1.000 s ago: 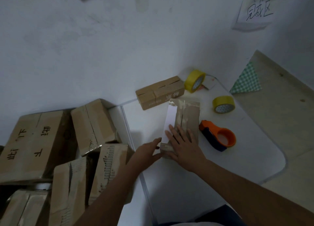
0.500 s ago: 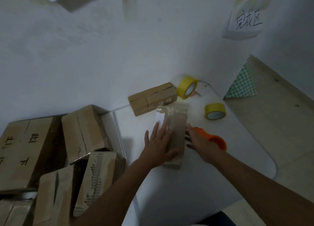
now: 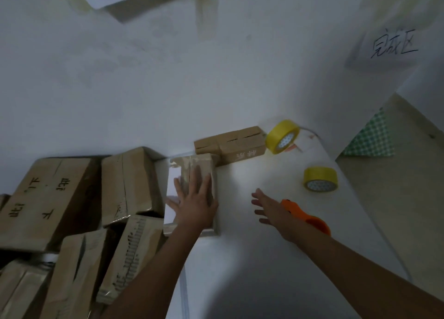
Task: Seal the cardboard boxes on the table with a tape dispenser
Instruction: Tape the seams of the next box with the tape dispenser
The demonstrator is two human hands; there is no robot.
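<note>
White desk (image 3: 252,258) against wall. Left hand (image 3: 195,202) spread flat, pressing small cardboard box (image 3: 199,165), long axis running away from person. Right hand (image 3: 271,210) spread, empty, hovering; orange tape dispenser (image 3: 310,219) just right of it, partly hidden, nearer right hand.

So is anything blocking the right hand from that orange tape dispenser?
Nothing visible does. The right hand hovers open just left of the orange plastic tape dispenser, partly covering it in this view. The two yellow tape rolls lie farther back on the white table.
</note>
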